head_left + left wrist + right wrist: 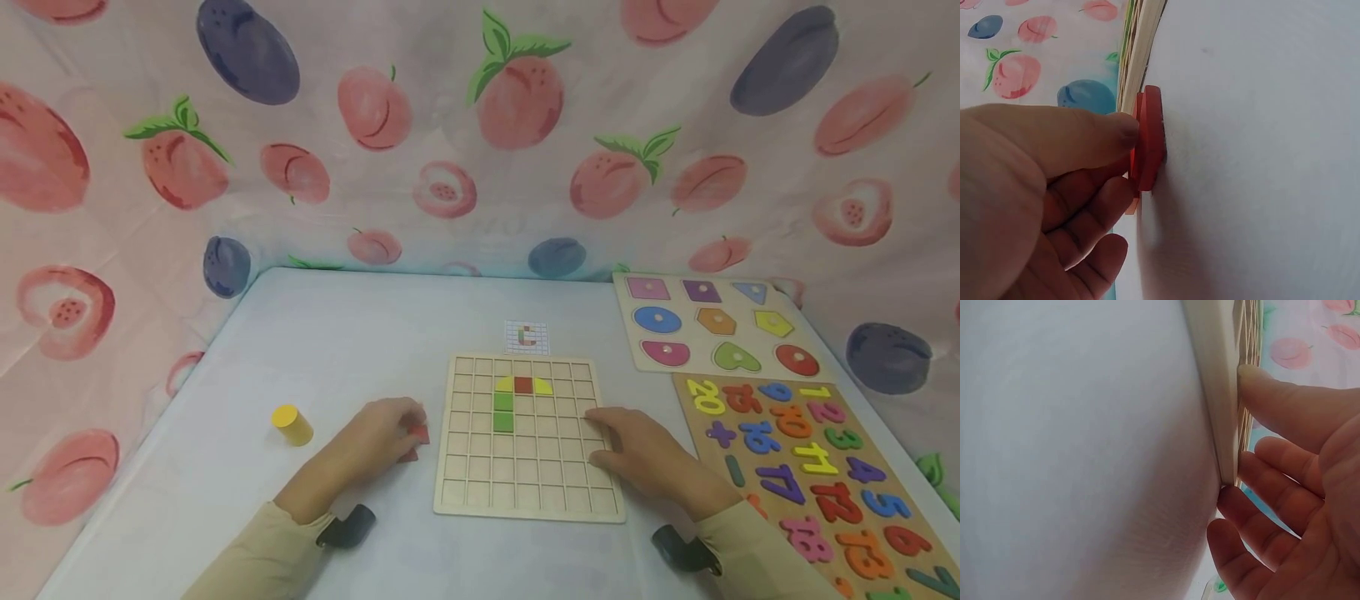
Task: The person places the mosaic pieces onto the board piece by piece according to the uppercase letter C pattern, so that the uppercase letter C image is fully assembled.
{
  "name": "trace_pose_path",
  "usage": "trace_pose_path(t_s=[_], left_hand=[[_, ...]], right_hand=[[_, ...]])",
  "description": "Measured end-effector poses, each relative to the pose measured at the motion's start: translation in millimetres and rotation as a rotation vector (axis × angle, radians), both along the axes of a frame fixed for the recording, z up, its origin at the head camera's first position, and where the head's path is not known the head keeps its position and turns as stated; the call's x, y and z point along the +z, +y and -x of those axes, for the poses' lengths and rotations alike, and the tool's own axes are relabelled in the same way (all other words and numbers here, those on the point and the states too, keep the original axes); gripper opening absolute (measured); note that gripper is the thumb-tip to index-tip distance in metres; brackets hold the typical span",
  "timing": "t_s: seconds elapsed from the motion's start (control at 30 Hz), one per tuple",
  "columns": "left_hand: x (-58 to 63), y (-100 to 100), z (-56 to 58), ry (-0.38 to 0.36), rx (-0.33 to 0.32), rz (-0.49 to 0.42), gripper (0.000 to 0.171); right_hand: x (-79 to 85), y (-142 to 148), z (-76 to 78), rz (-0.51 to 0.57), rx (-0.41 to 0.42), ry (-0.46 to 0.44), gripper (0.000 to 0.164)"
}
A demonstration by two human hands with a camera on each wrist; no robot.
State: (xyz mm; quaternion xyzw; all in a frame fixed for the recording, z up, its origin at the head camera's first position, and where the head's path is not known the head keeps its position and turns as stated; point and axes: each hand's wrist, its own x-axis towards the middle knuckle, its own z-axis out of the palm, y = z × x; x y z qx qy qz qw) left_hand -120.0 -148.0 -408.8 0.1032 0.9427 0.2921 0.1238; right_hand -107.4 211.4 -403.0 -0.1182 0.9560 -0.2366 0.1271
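Note:
My left hand (386, 429) pinches a small red tile (1154, 137) between thumb and fingers, just left of the gridded wooden board (529, 514). Other red tiles lie close against it, partly hidden by the fingers. My right hand (645, 454) rests at the board's right edge, thumb and forefinger spread over the rim and the other fingers loosely bent beside it. On the grid, a red square (522, 385) sits between two yellow rounded pieces (542, 387). Two green squares (503, 412) run down below the left yellow one.
A small pattern card (527, 337) lies behind the board. Left of my left hand is a yellow cylinder (292, 425). A shape puzzle (686, 333) stands at the back right, with a number puzzle (699, 427) in front of it, beside my right forearm.

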Motion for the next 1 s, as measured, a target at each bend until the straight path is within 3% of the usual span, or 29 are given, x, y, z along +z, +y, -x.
trace_pose_path(t_s=[0.27,0.4,0.67,0.9,1.0], left_hand=[[-3.6,1,2.9,0.003,-0.026,0.002,0.026],[-3.4,2,3.1,0.039,-0.045,0.044,0.024],[5.9,4,2.8,0.100,-0.066,0.062,0.024],[10.0,14,7.7,0.034,-0.089,-0.009,0.022],[11.3,20,9.9,0.054,-0.124,-0.006,0.018]], right_hand=[[-0.2,0,0.3,0.009,0.000,0.003,0.057],[-0.6,0,0.3,0.007,0.004,0.008,0.057],[-0.4,0,1.1,-0.005,-0.002,0.001,0.058],[0.0,0,1.1,-0.008,-0.002,0.002,0.058],[-0.3,0,1.1,-0.011,0.000,0.005,0.057]])
